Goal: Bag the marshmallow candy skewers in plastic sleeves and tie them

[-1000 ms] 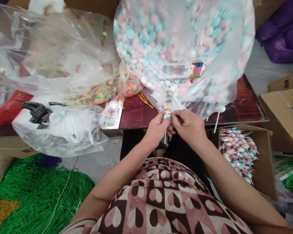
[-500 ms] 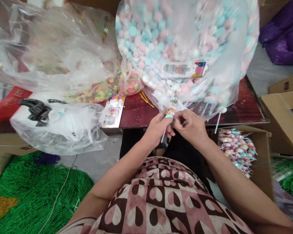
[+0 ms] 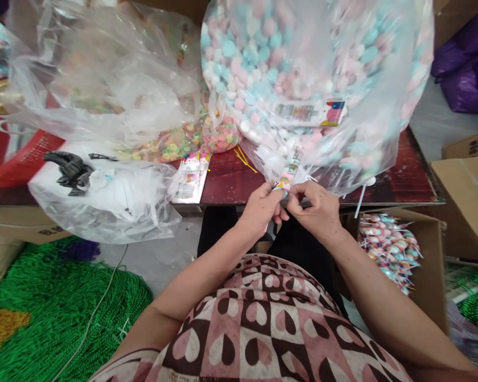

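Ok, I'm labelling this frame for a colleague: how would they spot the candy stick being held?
Start at the huge clear bag of pink, blue and white candies on the dark red table. Below its lower edge, the left hand and right hand meet around a slim wrapped candy stick, the only one standing upright.

Pink-blue-white candies (image 3: 263,63), green netting (image 3: 63,302)
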`<state>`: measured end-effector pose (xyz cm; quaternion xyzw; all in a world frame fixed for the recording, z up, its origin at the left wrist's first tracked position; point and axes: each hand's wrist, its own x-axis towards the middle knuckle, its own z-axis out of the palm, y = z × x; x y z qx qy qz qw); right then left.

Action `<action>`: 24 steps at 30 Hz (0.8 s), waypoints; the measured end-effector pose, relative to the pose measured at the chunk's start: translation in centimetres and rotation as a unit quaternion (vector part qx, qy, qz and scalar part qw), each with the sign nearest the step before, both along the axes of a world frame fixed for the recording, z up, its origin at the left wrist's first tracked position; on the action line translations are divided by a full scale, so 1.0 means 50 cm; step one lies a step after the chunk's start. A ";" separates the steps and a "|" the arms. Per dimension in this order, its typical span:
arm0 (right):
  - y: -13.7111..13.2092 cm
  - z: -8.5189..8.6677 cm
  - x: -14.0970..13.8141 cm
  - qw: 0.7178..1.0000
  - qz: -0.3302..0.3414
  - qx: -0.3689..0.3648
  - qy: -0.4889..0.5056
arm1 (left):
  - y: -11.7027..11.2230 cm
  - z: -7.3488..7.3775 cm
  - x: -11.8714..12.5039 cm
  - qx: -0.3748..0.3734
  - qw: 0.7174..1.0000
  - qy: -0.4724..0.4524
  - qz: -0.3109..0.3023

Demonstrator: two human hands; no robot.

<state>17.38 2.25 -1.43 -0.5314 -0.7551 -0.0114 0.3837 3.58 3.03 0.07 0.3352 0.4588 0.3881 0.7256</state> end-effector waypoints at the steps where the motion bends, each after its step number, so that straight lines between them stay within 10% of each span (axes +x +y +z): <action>1: -0.001 -0.005 0.001 1.000 0.000 0.002 -0.003 | -0.003 -0.002 0.004 0.003 1.000 0.011 0.014; 24: 0.008 0.013 -0.015 0.996 -0.048 -0.073 0.005 | 0.001 -0.001 0.007 0.052 0.991 0.124 -0.016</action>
